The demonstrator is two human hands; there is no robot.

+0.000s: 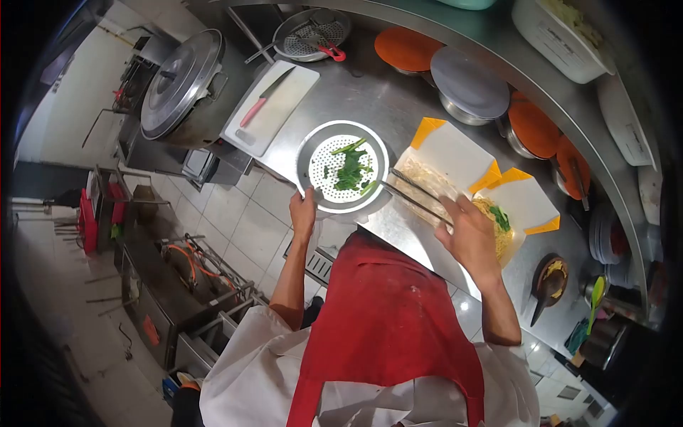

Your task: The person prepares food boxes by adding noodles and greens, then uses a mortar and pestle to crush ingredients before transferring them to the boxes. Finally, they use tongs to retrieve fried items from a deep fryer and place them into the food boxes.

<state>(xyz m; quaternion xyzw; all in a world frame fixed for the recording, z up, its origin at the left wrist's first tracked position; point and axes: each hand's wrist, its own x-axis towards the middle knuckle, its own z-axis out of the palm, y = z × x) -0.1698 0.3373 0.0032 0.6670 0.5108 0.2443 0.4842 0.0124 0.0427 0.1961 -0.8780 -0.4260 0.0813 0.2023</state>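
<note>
My left hand (303,215) is closed on the near left rim of a round metal strainer (308,153) with a perforated bottom. Chopped leafy greens (351,171) and a few stalks lie in it. In my right hand (469,238) is a pair of tongs (420,196), the tips apart at the strainer's right rim. Beneath the tongs stands an open paper food box (455,146) with orange flap ends and pale contents I cannot make out. A second such box (526,199), partly behind my right hand, contains yellow noodles (501,228) with green leaves on top.
A knife (267,96) lies on a white cutting board (292,103) beside a large lidded pot (181,85). Orange-lidded bowls (407,48) and a grey-lidded bowl (469,82) line the counter's back. A shelf (441,28) overhangs them. A small dark bowl (551,281) sits at right.
</note>
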